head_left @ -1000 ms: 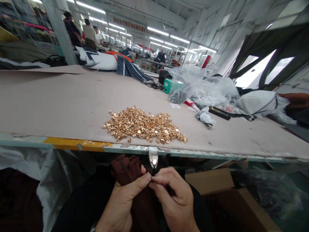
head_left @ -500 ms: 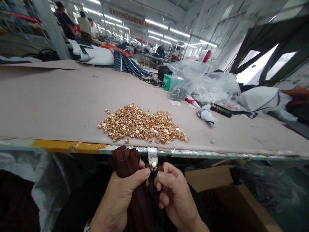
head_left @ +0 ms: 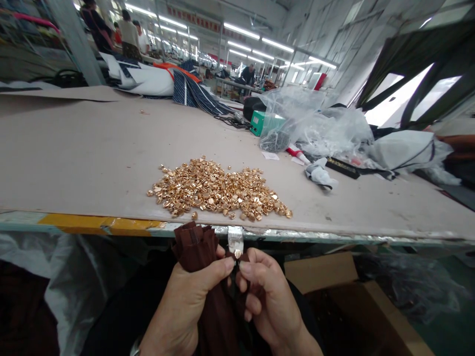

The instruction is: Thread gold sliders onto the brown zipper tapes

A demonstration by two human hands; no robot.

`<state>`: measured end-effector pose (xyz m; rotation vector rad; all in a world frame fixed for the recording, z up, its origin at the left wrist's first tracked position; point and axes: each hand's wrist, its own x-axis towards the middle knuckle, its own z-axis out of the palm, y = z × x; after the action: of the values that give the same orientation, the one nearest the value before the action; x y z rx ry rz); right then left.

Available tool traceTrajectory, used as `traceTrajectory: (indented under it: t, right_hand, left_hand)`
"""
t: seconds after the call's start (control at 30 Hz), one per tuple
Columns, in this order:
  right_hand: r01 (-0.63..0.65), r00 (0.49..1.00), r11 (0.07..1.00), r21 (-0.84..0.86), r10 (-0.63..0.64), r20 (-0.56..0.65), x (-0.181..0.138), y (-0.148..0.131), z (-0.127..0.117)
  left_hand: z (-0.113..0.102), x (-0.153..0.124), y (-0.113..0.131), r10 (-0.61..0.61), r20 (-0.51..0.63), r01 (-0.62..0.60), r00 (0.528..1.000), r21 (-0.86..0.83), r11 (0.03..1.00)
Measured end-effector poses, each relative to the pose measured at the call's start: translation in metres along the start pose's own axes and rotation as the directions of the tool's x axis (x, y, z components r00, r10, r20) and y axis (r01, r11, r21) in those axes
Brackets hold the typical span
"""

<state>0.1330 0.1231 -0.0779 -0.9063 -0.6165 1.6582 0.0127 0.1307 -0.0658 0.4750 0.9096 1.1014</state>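
Observation:
My left hand is closed round a bundle of dark brown zipper tapes, whose ends stick up just under the table edge. My right hand pinches the tape next to my left thumb. Both thumbs meet below a small metal clip fixed to the table edge, where a small gold piece shows. On the table right above lies a pile of gold zipper sliders.
The long brown work table has a yellow-taped front edge. At the far right lie clear plastic bags, a green box and a white rag. A cardboard box stands below right. People work in the background.
Both hands have moved up closer to the metal clip with the brown tapes. My right hand's fingers have turned and curled in tighter.

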Motion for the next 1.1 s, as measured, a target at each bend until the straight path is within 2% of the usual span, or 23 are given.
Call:
traceTrajectory:
  t: [0.2, 0.47, 0.57, 0.7, 0.77, 0.87, 0.97, 1.1]
  right_hand:
    - [0.018, 1.000, 1.000, 0.005, -0.018, 0.010, 0.002, 0.000, 0.001]
    - [0.069, 0.997, 0.997, -0.016, -0.068, 0.022, 0.002, 0.002, 0.001]
    - [0.131, 0.991, 0.991, -0.030, -0.130, 0.033, 0.001, 0.003, 0.002]
    - [0.179, 0.983, 0.981, -0.071, -0.175, 0.058, 0.003, 0.003, 0.001]
    - [0.183, 0.982, 0.978, -0.101, -0.177, 0.062, 0.004, 0.002, 0.000]
    - [0.204, 0.979, 0.947, -0.249, -0.197, 0.054, 0.004, -0.003, -0.002]
    - [0.242, 0.965, 0.852, -0.464, -0.260, 0.026, 0.001, -0.010, -0.001]
    - [0.274, 0.941, 0.716, -0.642, -0.337, 0.027, 0.000, -0.018, 0.002]
  left_hand:
    - [0.001, 0.002, -0.001, 0.009, 0.011, -0.009, 1.000, -0.007, 1.000]
    - [0.002, 0.002, -0.003, 0.080, 0.011, -0.080, 0.997, 0.043, 0.996]
    - [0.002, 0.001, -0.001, 0.135, 0.008, -0.135, 0.991, 0.116, 0.984]
    - [0.003, 0.002, 0.004, 0.278, -0.072, -0.249, 0.958, 0.273, 0.929]
    - [0.002, 0.003, 0.004, 0.295, -0.076, -0.261, 0.952, 0.295, 0.919]
    - [-0.002, 0.003, 0.002, 0.248, -0.081, -0.217, 0.965, 0.273, 0.937]
    - [-0.007, 0.001, 0.000, 0.209, -0.097, -0.183, 0.973, 0.225, 0.957]
    - [-0.010, -0.001, -0.002, 0.135, -0.065, -0.128, 0.989, 0.098, 0.987]
